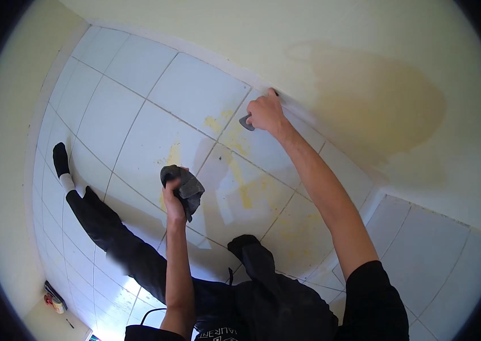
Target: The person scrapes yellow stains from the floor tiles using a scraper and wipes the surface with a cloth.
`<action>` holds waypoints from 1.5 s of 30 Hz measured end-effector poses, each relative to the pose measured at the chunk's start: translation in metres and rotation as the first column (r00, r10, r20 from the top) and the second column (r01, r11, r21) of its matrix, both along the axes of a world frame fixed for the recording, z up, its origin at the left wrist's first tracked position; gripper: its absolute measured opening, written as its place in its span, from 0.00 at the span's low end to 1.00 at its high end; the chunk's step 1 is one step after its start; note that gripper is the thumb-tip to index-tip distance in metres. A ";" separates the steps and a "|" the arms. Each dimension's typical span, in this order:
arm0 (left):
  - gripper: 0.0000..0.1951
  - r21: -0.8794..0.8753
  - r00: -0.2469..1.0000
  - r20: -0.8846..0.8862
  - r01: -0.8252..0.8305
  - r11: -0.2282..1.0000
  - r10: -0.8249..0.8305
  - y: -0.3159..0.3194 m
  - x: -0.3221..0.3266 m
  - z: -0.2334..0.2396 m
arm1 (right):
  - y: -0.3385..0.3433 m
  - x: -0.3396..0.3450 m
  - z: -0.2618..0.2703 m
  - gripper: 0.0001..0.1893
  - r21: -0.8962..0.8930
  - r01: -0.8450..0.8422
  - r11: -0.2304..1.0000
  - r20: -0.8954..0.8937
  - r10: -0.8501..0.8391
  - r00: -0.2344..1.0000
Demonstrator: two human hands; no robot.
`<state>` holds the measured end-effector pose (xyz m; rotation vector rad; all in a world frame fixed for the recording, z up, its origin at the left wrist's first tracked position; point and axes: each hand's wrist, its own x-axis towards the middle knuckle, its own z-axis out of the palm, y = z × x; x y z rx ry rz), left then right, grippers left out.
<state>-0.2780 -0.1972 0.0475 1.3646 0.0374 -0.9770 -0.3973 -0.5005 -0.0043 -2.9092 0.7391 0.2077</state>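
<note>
My left hand grips a bunched dark grey cloth, held up over the tiled floor. At the foot of the wall, my right hand is closed around a hand tool with a grey handle end sticking out below the palm. Its index finger reaches along to the white skirting, where a small dark tip shows beside the fingertip. The fingers hide most of this tool, so its kind cannot be told. Yellow smears mark the white floor tiles between and below my hands.
My outstretched leg and bent leg rest on the floor. A brownish stain spreads over the cream wall. A raised tiled ledge lies to the right. Small items, including a jar, stand at far lower left.
</note>
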 end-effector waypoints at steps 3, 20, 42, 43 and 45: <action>0.21 -0.014 1.000 0.015 0.006 1.000 -0.006 -0.004 -0.001 0.000 | 0.003 -0.003 -0.003 0.09 0.109 -0.067 0.992 -0.034 0.071 0.997; 0.21 -0.020 1.000 -0.016 -0.018 1.000 0.018 -0.006 -0.001 -0.001 | 0.016 -0.001 -0.004 0.11 0.037 -0.126 0.991 -0.053 0.128 0.990; 0.21 -0.036 0.999 -0.031 -0.018 0.999 0.017 -0.001 0.002 -0.007 | 0.027 -0.006 0.004 0.11 0.093 -0.092 0.991 -0.126 0.103 0.987; 0.21 -0.036 0.999 -0.030 -0.018 0.999 0.017 -0.002 0.001 -0.006 | 0.022 -0.009 0.003 0.11 0.092 -0.092 0.991 -0.125 0.103 0.987; 0.21 -0.040 1.000 -0.011 -0.010 0.999 0.010 -0.004 0.001 -0.004 | 0.010 -0.014 0.005 0.11 0.138 0.128 0.982 -0.074 -0.119 0.990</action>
